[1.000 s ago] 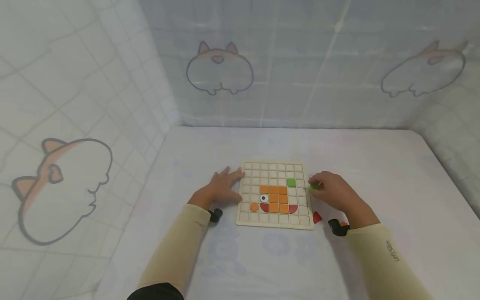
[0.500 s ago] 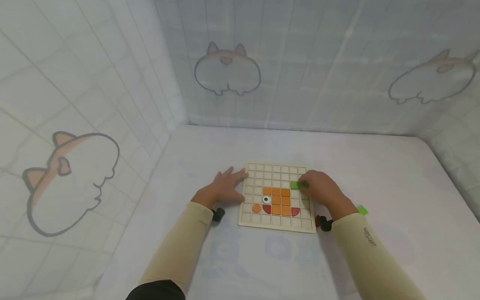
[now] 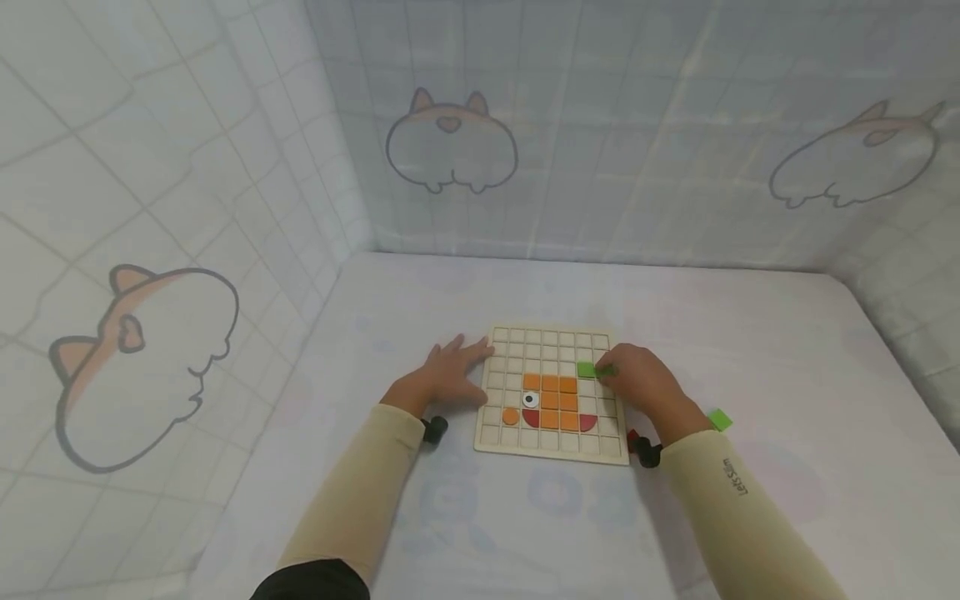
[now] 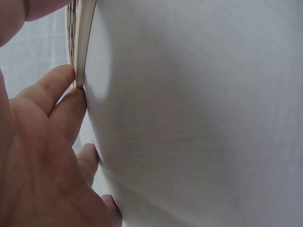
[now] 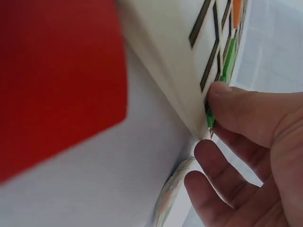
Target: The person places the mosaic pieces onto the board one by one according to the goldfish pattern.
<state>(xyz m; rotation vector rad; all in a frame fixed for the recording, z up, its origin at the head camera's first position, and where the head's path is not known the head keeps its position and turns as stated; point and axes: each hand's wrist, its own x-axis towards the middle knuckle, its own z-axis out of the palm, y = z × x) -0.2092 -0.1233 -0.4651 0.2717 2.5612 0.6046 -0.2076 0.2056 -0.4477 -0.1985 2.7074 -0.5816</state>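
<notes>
A square wooden grid board (image 3: 525,447) lies on the table. On it are orange square tiles (image 3: 550,400), a white eye tile (image 3: 530,399), an orange round tile (image 3: 511,416), red quarter-round tiles (image 3: 588,422) and a green square tile (image 3: 586,369). My right hand (image 3: 645,385) pinches a second green tile (image 5: 209,118) at the board's right side, right of the placed green one. My left hand (image 3: 442,379) has its fingers spread; in the left wrist view, fingertips touch the board's edge (image 4: 83,47).
A loose green tile (image 3: 720,419) lies to the right of my right wrist. Between the board and that wrist sits a red piece (image 5: 61,80), mostly hidden in the head view. Pale tile-patterned curtains (image 3: 585,167) hang behind and beside the white table (image 3: 450,533).
My right hand has moved left onto the board with the green tile, then stayed there. This uncovered the loose green tile by the wrist. My left hand has stayed at the board's edge.
</notes>
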